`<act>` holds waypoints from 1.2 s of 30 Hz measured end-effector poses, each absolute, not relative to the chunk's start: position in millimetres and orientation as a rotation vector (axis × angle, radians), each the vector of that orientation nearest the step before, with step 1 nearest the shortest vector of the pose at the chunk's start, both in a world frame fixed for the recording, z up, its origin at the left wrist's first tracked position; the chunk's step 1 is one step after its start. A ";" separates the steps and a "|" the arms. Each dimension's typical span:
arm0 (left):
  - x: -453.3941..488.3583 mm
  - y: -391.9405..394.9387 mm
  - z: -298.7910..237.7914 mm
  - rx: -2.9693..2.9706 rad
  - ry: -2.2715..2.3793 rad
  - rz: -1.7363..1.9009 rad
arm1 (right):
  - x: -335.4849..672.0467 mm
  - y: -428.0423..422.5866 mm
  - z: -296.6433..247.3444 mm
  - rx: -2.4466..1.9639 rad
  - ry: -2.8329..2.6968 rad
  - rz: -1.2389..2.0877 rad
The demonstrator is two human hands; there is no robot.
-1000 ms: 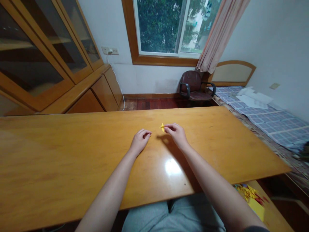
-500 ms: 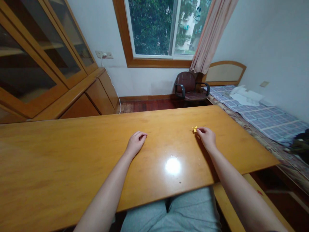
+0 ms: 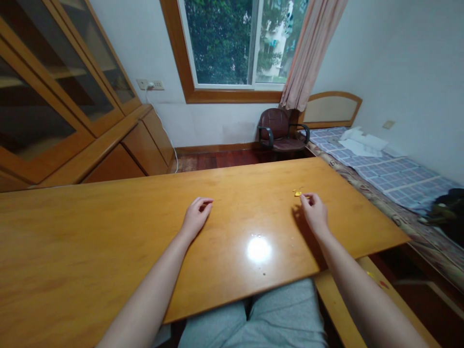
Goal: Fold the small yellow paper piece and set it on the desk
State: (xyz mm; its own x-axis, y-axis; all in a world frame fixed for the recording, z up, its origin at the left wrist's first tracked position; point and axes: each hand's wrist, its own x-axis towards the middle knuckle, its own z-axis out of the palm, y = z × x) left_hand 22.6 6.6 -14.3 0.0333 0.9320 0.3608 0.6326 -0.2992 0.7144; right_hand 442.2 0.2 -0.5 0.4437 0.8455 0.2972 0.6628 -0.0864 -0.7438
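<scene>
A small, bright yellow piece (image 3: pixel 297 193), thin and folded-looking, is at the fingertips of my right hand (image 3: pixel 314 211). Thumb and forefinger pinch its near edge; its exact kind is too small to make out. That hand is raised a little above the wooden table (image 3: pixel 232 222), casting a shadow below and to its left. My left hand (image 3: pixel 197 214) rests on the table top left of the middle. Its fingers are loosely curved, with a small gap between thumb and forefinger and nothing visible between them.
A bench (image 3: pixel 348 295) with small red and yellow bits on it stands below the table's right end. Beyond are a brown armchair (image 3: pixel 277 130), a bed (image 3: pixel 384 169) with white papers (image 3: pixel 362 142) and a dark bundle (image 3: pixel 449 215). A glass-door cabinet (image 3: pixel 68 125) lines the left wall.
My right hand has moved slightly right, bringing the yellow piece along; the piece now looks flatter. The thumb and forefinger of my left hand are a little farther apart. The view has turned slightly right.
</scene>
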 end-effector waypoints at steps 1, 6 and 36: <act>21.4 4.4 -11.6 1.996 1.565 1.133 | 435.3 -4.7 2.7 -1.750 -1.419 0.293; 12.9 -22.5 5.2 2.440 1.437 0.664 | 388.2 -20.0 20.0 -1.348 -2.095 0.387; 22.6 -64.5 -19.5 2.693 1.454 0.221 | 264.9 -31.7 -9.4 -0.961 -2.773 0.299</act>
